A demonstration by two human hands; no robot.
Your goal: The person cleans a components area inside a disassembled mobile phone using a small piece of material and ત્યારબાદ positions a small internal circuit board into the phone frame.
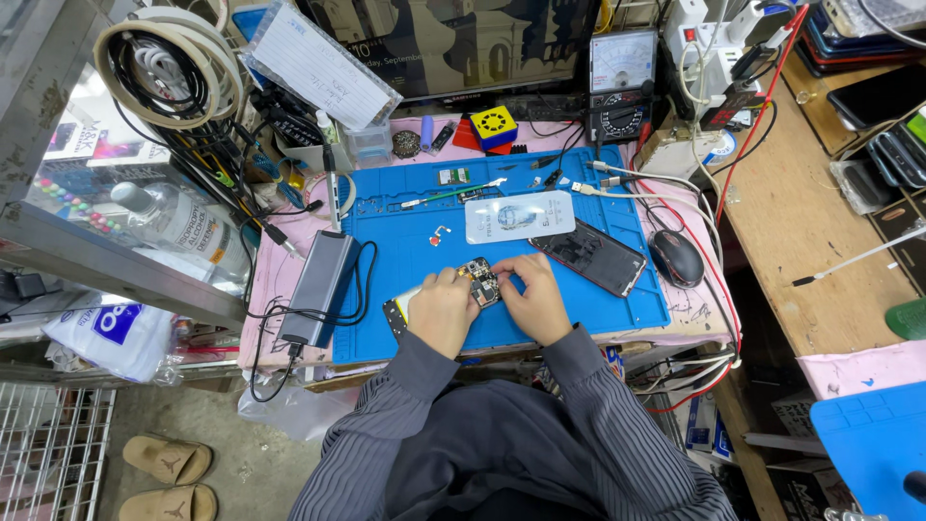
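Two hands [444, 309] [535, 299], one mouse [677, 258], two sandals [166, 459] [170, 504].

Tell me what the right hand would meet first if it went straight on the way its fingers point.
The right hand points up-left, fingers already on the opened phone's circuit board. That comes first; beyond lies bare blue mat, though depth is unclear.

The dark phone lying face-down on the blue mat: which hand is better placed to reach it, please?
Probably the right hand: the dark phone lies just beside it, while the left hand is on the far side of the circuit board.
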